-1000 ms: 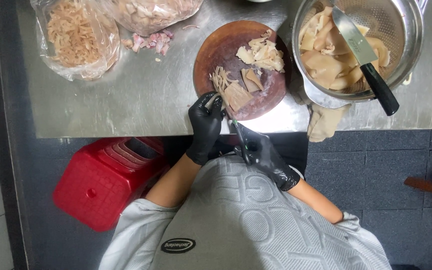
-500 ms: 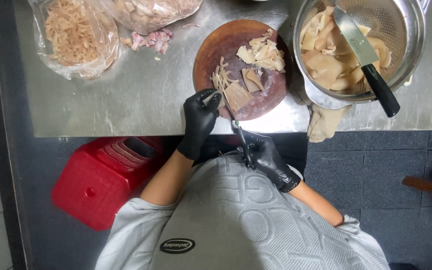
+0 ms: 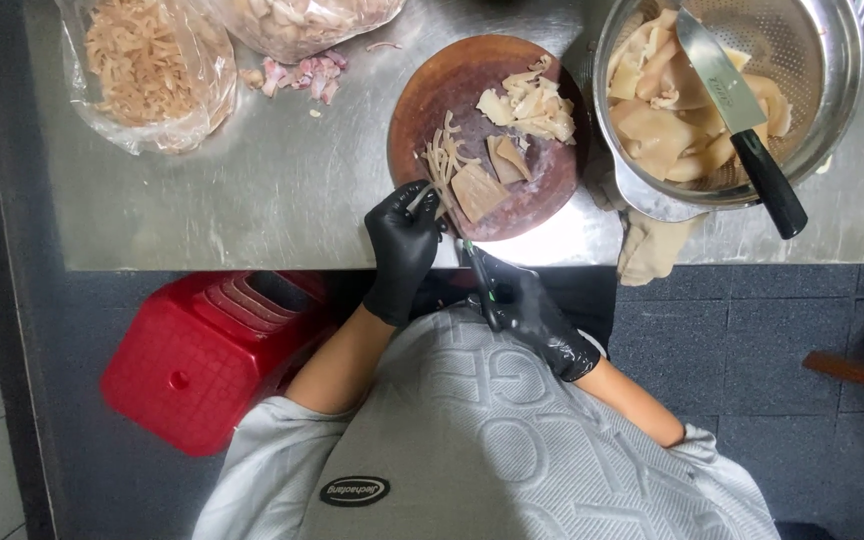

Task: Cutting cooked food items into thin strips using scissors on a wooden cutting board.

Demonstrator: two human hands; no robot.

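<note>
My left hand point(image 3: 402, 245), in a black glove, pinches a thin pale strip point(image 3: 439, 165) at the near edge of a round brown cutting board point(image 3: 432, 95). My right hand point(image 3: 534, 312), also gloved, sits below the table edge gripping a slim dark cutting tool point(image 3: 474, 262). Its tip reaches up to the board beside a flat pale piece point(image 3: 476, 190). I cannot tell whether the tool is a knife or scissors. More pale cut pieces point(image 3: 530, 105) lie piled on the far side of the board.
A metal colander point(image 3: 832, 90) at the right holds pale slabs and a cleaver point(image 3: 742, 120) with a black handle. Two clear bags point(image 3: 147, 70) of food and pink scraps point(image 3: 297, 75) lie at the back left. A red stool point(image 3: 207, 365) stands under the steel table point(image 3: 252, 200).
My left hand has shifted up and to the right onto the board's near edge, taking hold of the strips. The right hand and its tool have stayed almost still.
</note>
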